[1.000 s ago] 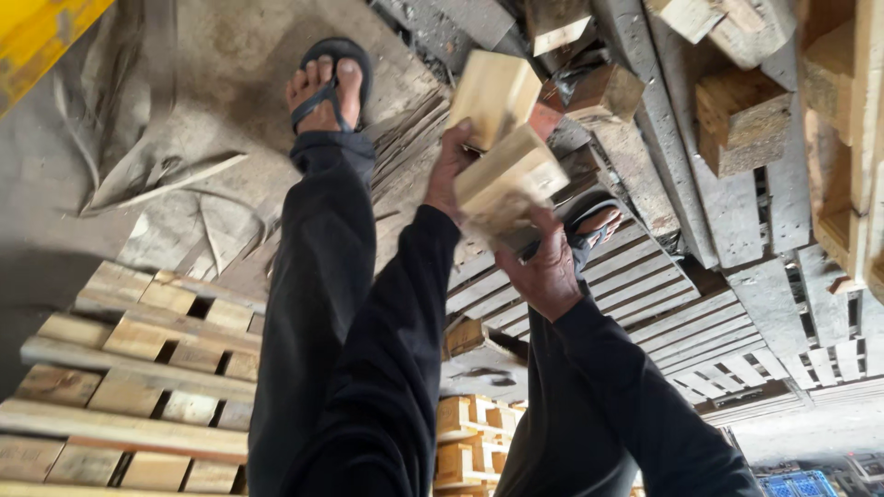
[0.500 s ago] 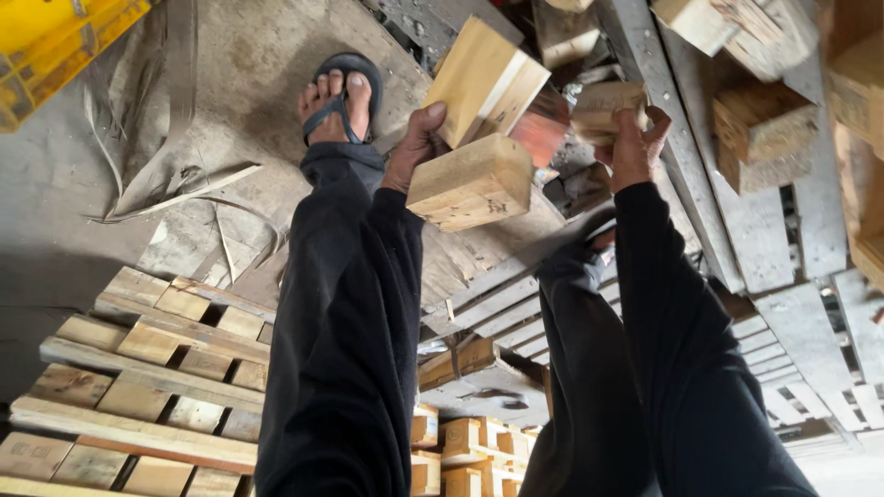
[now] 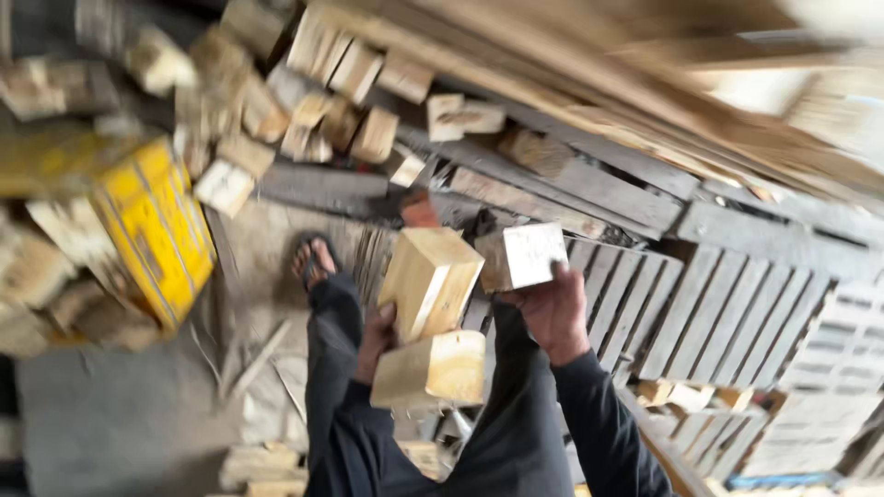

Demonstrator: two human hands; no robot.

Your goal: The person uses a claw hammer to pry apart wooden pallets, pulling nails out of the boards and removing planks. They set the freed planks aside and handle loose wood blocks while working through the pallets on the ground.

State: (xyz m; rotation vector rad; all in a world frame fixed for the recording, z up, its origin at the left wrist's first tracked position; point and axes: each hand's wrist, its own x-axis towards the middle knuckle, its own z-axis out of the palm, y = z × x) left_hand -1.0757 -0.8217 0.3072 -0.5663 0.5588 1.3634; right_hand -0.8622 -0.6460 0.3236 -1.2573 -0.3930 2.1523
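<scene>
Left hand: the left hand has its fingers clamped on two wooden blocks stacked one on the other, the lower block lying flat, the upper block standing tilted on it. Half a second ago the same pair was held higher and further right in the view; now it sits near the middle, close to the body.

Right hand: the right hand is closed on a single smaller wooden block, pale end face turned to the camera. Earlier this hand was stretched up and away towards the heap; it has come back in, and its block now sits just beside the upper block of the stack (whether the two touch I cannot tell).

Sleeves and legs: dark sleeves and dark trousers fill the lower middle, much as before.

Foot: a sandalled foot rests on the grey floor, left of the blocks.

Crate: a yellow crate now stands well into view at the left (before, only its corner showed at the top edge).

Pallets: grey slatted pallets lie to the right, behind the right hand.

Heap: a pile of loose wood offcuts runs across the top, blurred, since the view has swung upwards.
</scene>
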